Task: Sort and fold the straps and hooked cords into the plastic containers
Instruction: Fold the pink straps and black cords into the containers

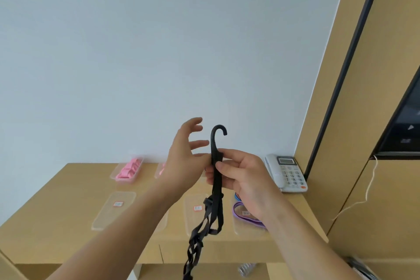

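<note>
I hold a black hooked cord (215, 191) up in front of the wall, its hook pointing up and its flat black straps hanging down in loops. My right hand (241, 177) pinches the hook's shank between thumb and fingers. My left hand (186, 161) touches the same shank with its thumb, the other fingers spread apart. On the tan table (56, 223) stand clear plastic containers: one with pink straps (128, 171) at the back left, an empty one (114, 209) in front of it, another empty one (195, 213) behind the cord, and one with purple straps (246, 213) at the right.
A white desk telephone (287, 173) stands at the table's back right corner against a tan cabinet (375, 120). A thin cord (363, 200) hangs down the cabinet side. A second container (160, 169) with something pink shows behind my left wrist.
</note>
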{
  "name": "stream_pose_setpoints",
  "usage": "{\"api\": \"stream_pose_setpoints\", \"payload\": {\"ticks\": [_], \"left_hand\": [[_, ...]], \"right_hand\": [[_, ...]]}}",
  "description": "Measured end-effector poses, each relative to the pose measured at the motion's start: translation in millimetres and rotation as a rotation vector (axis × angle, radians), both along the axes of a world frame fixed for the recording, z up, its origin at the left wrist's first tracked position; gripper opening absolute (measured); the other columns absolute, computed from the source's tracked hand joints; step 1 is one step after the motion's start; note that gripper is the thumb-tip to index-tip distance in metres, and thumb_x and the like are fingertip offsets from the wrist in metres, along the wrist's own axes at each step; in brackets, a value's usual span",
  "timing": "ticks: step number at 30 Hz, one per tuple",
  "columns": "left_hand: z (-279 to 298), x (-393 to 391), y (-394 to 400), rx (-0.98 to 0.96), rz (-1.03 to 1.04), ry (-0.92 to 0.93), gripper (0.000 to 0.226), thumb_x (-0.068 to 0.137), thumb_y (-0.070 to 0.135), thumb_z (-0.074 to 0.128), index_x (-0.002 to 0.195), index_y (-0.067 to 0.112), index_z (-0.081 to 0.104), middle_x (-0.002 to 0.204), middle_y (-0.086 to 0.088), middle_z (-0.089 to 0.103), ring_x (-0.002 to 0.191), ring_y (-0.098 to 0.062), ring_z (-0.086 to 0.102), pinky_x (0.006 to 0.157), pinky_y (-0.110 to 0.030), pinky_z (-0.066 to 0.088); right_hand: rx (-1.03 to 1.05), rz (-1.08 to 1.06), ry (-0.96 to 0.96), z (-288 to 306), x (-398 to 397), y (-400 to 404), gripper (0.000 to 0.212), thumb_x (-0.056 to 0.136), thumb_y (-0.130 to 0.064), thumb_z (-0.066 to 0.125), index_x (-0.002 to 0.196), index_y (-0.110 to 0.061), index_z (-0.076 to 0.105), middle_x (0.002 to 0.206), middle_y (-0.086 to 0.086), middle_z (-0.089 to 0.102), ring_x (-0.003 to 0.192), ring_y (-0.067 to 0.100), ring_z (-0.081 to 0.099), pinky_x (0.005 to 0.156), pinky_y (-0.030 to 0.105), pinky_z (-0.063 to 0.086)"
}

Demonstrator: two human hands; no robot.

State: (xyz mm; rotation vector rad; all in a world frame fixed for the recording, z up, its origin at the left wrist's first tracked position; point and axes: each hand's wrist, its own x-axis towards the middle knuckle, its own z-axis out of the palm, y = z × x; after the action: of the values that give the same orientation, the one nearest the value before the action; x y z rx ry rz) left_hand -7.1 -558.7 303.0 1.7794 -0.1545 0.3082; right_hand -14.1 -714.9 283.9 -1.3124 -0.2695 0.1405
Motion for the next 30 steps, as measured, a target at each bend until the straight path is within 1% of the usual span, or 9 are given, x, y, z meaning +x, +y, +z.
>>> {"api": "stream_pose_setpoints", "payload": {"ticks": [3,5,8,11,14,18,20,24,30], "left_hand": [[-8.4,-0.8,4.7,-0.244,-0.151,0.24,0.03,0.097,0.009,0.06,0.125,0.019,0.065,0.127,-0.013,0.068,0.109,-0.029,0.071,0.089,-0.04,0.06],[-13.5,-5.1,6.5,-0.365,-0.257,0.364,0.029,0.104,0.026,0.053,0.118,0.008,0.07,0.117,-0.028,0.069,0.11,-0.044,0.068,0.093,-0.048,0.058],[-21.3,-12.7,9.3,-0.382,-0.374,0.393,0.053,0.099,0.049,0.054,0.115,0.001,0.071,0.102,-0.025,0.073,0.092,-0.043,0.072,0.092,-0.053,0.055],[-20.4,-18.8,13.0,-0.386,-0.412,0.356,0.051,0.096,0.043,0.062,0.112,-0.005,0.069,0.094,-0.022,0.072,0.079,-0.035,0.069,0.077,-0.045,0.056],[-15.5,-18.8,16.0,-0.458,-0.427,0.378,0.054,0.102,0.041,0.051,0.108,-0.009,0.07,0.093,-0.024,0.071,0.079,-0.036,0.065,0.077,-0.045,0.053],[-6.3,-21.1,20.3,-0.48,-0.5,0.425,0.071,0.099,0.061,0.043,0.106,-0.003,0.074,0.096,-0.024,0.071,0.085,-0.039,0.065,0.086,-0.048,0.052],[-7.0,-20.5,22.1,-0.438,-0.517,0.386,0.064,0.095,0.057,0.057,0.108,-0.004,0.072,0.097,-0.023,0.073,0.087,-0.038,0.068,0.088,-0.048,0.055],[-13.2,-17.4,24.3,-0.341,-0.564,0.328,0.042,0.085,0.029,0.071,0.107,-0.008,0.07,0.095,-0.019,0.073,0.088,-0.034,0.07,0.086,-0.041,0.057],[-17.5,-16.2,30.4,-0.44,-0.689,0.381,0.037,0.087,0.031,0.07,0.103,-0.002,0.076,0.103,-0.02,0.073,0.095,-0.034,0.07,0.09,-0.043,0.057]], "right_hand": [[0.06,-0.075,-0.012,6.9,1.3,7.9,0.023,0.092,0.003,0.065,0.11,-0.008,0.074,0.096,0.026,0.074,0.089,0.042,0.072,0.087,0.051,0.058],[0.065,-0.12,-0.05,11.5,3.8,12.3,0.023,0.089,0.002,0.068,0.106,-0.013,0.075,0.095,0.023,0.075,0.09,0.043,0.073,0.088,0.053,0.057],[0.051,-0.183,-0.126,18.4,6.1,14.9,0.023,0.087,0.003,0.071,0.099,-0.016,0.076,0.093,0.021,0.076,0.082,0.044,0.068,0.078,0.053,0.052],[-0.036,-0.269,-0.273,21.3,5.5,12.1,0.019,0.085,0.006,0.072,0.094,-0.01,0.074,0.09,0.02,0.075,0.076,0.037,0.067,0.072,0.047,0.056],[-0.088,-0.306,-0.356,16.5,6.8,8.8,0.022,0.085,0.012,0.07,0.091,-0.008,0.075,0.08,0.021,0.072,0.065,0.029,0.066,0.063,0.039,0.056],[-0.197,-0.291,-0.409,8.6,10.1,6.0,0.031,0.087,0.015,0.066,0.092,-0.013,0.079,0.082,0.025,0.07,0.056,0.03,0.062,0.065,0.039,0.054],[-0.273,-0.327,-0.473,10.5,10.8,4.6,0.036,0.085,0.014,0.069,0.087,-0.019,0.082,0.086,0.013,0.076,0.069,0.029,0.071,0.071,0.039,0.059],[-0.487,-0.374,-0.634,17.7,6.2,2.9,0.033,0.083,0.015,0.07,0.083,-0.015,0.083,0.097,-0.009,0.078,0.094,0.004,0.074,0.083,0.016,0.055],[-0.426,-0.414,-0.618,13.5,3.4,3.2,0.045,0.083,0.017,0.069,0.081,-0.026,0.082,0.096,-0.008,0.079,0.097,0.011,0.074,0.086,0.03,0.059]]}}
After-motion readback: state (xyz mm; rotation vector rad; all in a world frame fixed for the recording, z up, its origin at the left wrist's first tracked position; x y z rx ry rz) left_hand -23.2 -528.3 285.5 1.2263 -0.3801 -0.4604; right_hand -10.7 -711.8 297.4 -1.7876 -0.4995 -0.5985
